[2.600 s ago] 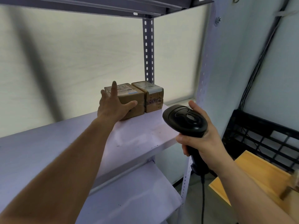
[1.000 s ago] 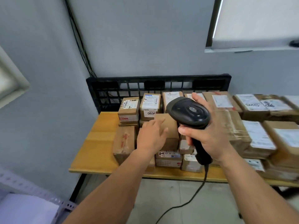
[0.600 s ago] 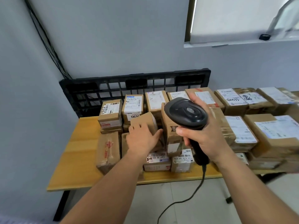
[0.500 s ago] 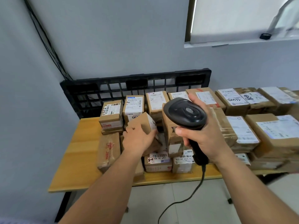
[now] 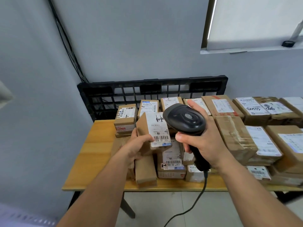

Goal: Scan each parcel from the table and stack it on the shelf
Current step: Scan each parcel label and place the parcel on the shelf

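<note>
At the near left corner a pale shelf (image 5: 24, 217) edge shows, blurred, and a black cable (image 5: 193, 203) hangs over the tiled floor up to the scanner (image 5: 185, 118). The right hand (image 5: 205, 145) is curled round the scanner's black handle, its head just right of the parcel (image 5: 152, 128). The left hand (image 5: 137, 145) grips that small brown parcel, raised above the pile at the table's near left. The parcel's white label faces the camera, with black handwriting at the top and a barcode over "530 06 A56" at the bottom. On the box below (image 5: 172, 163), a tag seems to read "3-1". The wooden table (image 5: 91, 153) has a bare strip along its left side. Boxes crowd the rest, some close to the near edge. Farther back, one box (image 5: 125, 115) is marked "1512". Behind stands a black plastic pallet (image 5: 147, 89) against the grey wall, with cables (image 5: 68, 46) running up and a blinded window (image 5: 252, 22) at far right.
</note>
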`<state>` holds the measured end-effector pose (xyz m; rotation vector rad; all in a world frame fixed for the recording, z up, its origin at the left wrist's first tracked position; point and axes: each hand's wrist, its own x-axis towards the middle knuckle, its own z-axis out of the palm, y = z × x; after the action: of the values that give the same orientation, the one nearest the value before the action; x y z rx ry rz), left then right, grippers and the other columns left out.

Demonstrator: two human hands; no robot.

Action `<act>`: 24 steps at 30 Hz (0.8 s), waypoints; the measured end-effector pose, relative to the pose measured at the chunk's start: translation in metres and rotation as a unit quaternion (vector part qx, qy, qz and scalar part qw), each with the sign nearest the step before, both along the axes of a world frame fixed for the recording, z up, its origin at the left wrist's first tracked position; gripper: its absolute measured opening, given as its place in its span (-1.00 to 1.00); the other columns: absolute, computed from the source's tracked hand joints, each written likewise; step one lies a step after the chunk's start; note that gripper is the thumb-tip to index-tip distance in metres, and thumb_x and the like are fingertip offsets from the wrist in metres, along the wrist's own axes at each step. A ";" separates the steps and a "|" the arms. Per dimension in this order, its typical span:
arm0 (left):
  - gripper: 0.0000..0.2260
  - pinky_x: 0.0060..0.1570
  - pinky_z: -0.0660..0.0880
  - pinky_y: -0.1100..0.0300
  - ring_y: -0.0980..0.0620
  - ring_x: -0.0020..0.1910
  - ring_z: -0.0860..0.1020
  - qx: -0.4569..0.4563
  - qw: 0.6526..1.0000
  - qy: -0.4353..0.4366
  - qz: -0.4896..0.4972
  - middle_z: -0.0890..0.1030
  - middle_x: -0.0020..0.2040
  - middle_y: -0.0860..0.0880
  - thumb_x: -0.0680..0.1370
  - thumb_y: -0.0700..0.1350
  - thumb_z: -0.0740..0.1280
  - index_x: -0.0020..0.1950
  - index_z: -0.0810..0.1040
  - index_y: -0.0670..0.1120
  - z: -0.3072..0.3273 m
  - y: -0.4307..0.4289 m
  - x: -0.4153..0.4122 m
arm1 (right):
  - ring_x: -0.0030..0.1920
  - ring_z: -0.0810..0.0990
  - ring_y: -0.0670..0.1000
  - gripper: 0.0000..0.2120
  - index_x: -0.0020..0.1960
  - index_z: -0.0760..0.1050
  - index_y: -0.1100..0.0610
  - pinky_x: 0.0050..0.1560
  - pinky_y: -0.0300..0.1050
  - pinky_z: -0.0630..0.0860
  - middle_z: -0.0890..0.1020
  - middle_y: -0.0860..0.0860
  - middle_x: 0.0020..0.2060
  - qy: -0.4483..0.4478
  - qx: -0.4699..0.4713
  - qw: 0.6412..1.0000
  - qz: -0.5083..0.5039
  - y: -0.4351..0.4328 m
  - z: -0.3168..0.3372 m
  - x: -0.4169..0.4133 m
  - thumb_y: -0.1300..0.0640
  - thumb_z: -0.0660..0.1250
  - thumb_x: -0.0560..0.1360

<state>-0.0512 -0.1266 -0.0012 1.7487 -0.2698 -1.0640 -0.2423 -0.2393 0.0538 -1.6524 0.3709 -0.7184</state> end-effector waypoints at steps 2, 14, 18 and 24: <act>-0.10 -0.05 0.54 -0.06 -0.14 0.11 0.56 -0.063 0.998 0.005 0.019 0.57 0.24 -0.12 0.40 -0.24 0.46 0.54 0.02 0.23 -0.002 0.006 0.007 | -0.40 0.61 0.02 -0.09 0.48 0.25 -0.20 -0.44 -0.02 0.55 0.53 0.16 0.23 0.001 -0.004 1.000 0.002 0.001 -0.001 0.002 0.42 0.51 0.34; 0.05 0.03 0.59 0.00 -0.10 0.10 0.64 -0.211 0.975 -0.074 -0.016 0.64 0.15 -0.14 0.27 -0.13 0.57 0.54 -0.01 0.31 0.020 0.028 0.017 | -0.45 0.59 0.11 -0.11 0.43 0.24 -0.27 -0.45 -0.13 0.58 0.49 0.00 0.23 0.028 0.022 0.999 0.006 0.023 -0.002 0.014 0.40 0.50 0.36; 0.08 0.08 0.55 0.10 0.00 0.21 0.54 -0.200 0.970 -0.125 -0.058 0.54 0.25 -0.03 0.31 -0.12 0.58 0.54 -0.10 0.31 0.025 0.033 0.013 | -0.46 0.59 0.10 -0.10 0.49 0.21 -0.20 -0.45 -0.13 0.58 0.49 0.04 0.24 0.038 0.011 0.999 0.011 0.026 -0.002 0.018 0.40 0.50 0.37; 0.16 0.30 0.42 -0.07 -0.03 0.33 0.46 -0.173 0.967 -0.187 -0.018 0.48 0.35 -0.03 0.22 -0.03 0.61 0.54 -0.14 0.31 0.032 0.041 0.027 | -0.45 0.60 0.11 -0.11 0.45 0.22 -0.24 -0.41 -0.09 0.60 0.51 0.09 0.23 0.028 0.001 0.999 0.035 0.038 0.004 0.016 0.38 0.51 0.35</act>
<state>-0.0244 -0.0851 0.0307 1.6157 -0.6840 -0.6543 -0.2266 -0.2018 0.0580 -1.6783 0.3512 -0.6201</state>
